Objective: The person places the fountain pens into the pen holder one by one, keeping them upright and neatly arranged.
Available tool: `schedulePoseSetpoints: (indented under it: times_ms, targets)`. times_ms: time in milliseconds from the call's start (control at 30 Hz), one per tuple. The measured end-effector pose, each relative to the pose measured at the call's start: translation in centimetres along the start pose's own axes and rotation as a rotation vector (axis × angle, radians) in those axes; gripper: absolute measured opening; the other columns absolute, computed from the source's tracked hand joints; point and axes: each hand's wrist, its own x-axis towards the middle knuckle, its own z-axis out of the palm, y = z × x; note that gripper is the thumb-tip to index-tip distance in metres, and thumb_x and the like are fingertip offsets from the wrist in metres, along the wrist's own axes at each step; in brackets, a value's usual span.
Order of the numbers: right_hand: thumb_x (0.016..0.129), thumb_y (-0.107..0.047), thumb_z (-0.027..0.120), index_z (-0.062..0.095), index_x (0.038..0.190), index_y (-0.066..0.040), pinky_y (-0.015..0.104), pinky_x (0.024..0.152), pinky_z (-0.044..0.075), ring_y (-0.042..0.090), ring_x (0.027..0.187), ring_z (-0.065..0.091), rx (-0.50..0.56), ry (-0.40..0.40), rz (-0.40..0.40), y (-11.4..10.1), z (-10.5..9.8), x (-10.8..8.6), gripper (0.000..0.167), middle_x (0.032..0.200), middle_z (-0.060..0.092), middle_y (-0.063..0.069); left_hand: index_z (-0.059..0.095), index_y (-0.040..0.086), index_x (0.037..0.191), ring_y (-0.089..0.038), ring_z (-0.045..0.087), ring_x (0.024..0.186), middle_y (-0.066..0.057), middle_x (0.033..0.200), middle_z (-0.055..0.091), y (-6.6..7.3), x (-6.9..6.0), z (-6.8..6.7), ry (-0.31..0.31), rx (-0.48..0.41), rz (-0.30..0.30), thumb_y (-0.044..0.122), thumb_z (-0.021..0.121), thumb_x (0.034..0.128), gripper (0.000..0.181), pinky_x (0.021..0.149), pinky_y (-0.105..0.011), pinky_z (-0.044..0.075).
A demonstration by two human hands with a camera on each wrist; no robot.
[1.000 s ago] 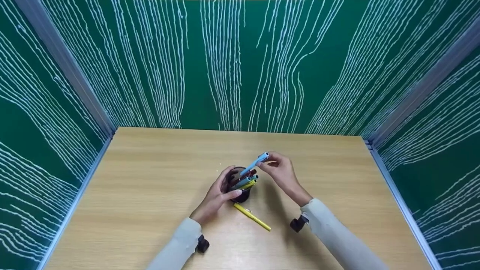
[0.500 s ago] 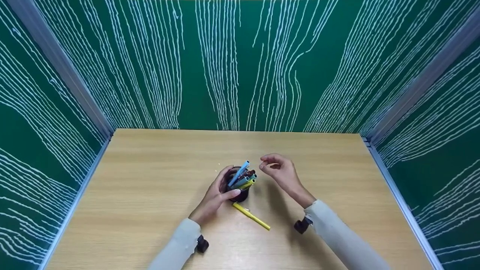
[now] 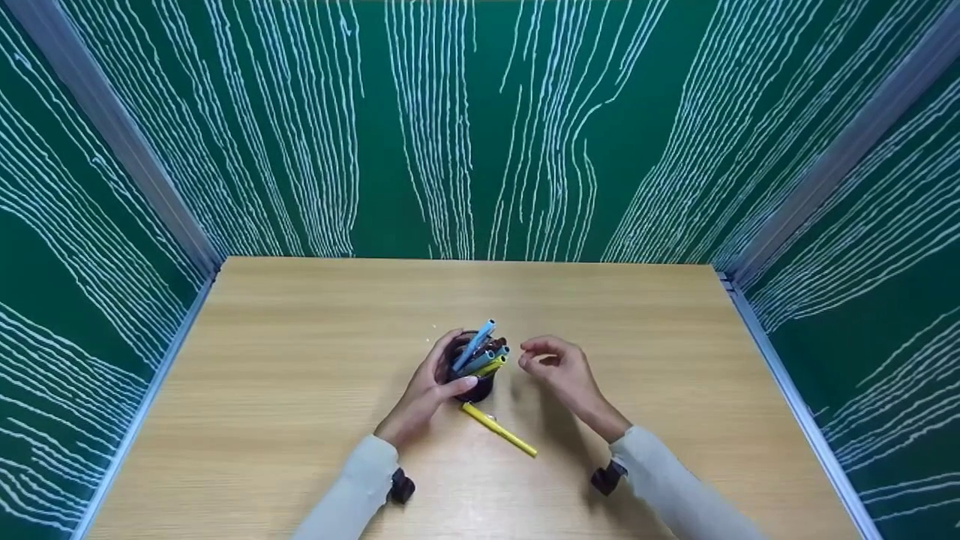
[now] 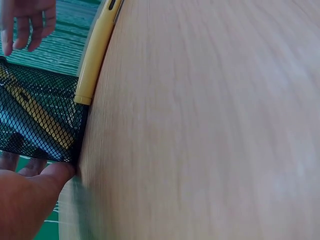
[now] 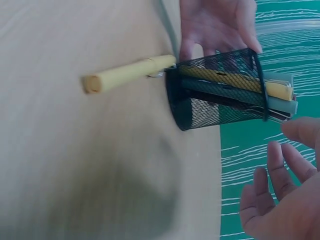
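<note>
A black mesh pen cup stands near the middle of the table. My left hand grips it from the left, with the thumb across the near side. Inside lean several pens: a light blue one sticking up highest, a yellow pen, and blue-green and dark ones. My right hand hovers just right of the cup, fingers bent loosely and holding nothing. A second yellow pen lies on the table in front of the cup, its near end pointing right. In the left wrist view, that pen's end is beside the cup's base.
The wooden table is bounded by green walls with wavy white lines. Metal strips run along the table's left and right sides. A small black wrist camera is worn under each sleeve.
My right hand has released the light blue pen, which now leans in the cup. That hand has then drawn slightly lower. My left hand keeps holding the cup.
</note>
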Motion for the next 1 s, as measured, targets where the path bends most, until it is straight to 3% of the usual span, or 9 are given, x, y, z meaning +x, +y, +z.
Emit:
schedulePoseSetpoints:
  times_ms: [367,633,1000]
  targets:
    - [0.094,0.001,0.08,0.079,0.113,0.005,0.023,0.087,0.06,0.023,0.098,0.072,-0.037,-0.01,0.035,1.7,0.0,-1.6,0.02,0.103,0.078,0.009,0.032,0.017,0.173,-0.03,0.038,0.16,-0.011,0.175,0.038,0.0,0.0,-0.1,-0.003,0.027,-0.01,0.012,0.08,0.1005,0.087,0.134,-0.046,0.025]
    - [0.094,-0.001,0.082,0.078,0.114,0.006,0.024,0.088,0.059,0.024,0.1,0.071,-0.066,-0.052,0.054,2.6,0.6,-2.7,0.021,0.103,0.078,0.009,0.032,0.016,0.173,-0.032,0.038,0.16,-0.017,0.175,0.036,-0.1,0.1,-0.1,-0.009,0.024,0.013,0.011,0.079,0.1009,0.086,0.135,-0.049,0.024]
    - [0.094,0.001,0.082,0.077,0.112,0.006,0.024,0.09,0.06,0.025,0.097,0.074,-0.012,-0.116,0.033,3.5,2.0,-4.1,0.02,0.106,0.079,0.017,0.032,0.013,0.172,-0.031,0.041,0.158,-0.02,0.174,0.038,-0.1,0.1,0.0,-0.01,-0.015,0.015,0.007,0.08,0.0991,0.087,0.134,-0.046,0.027]
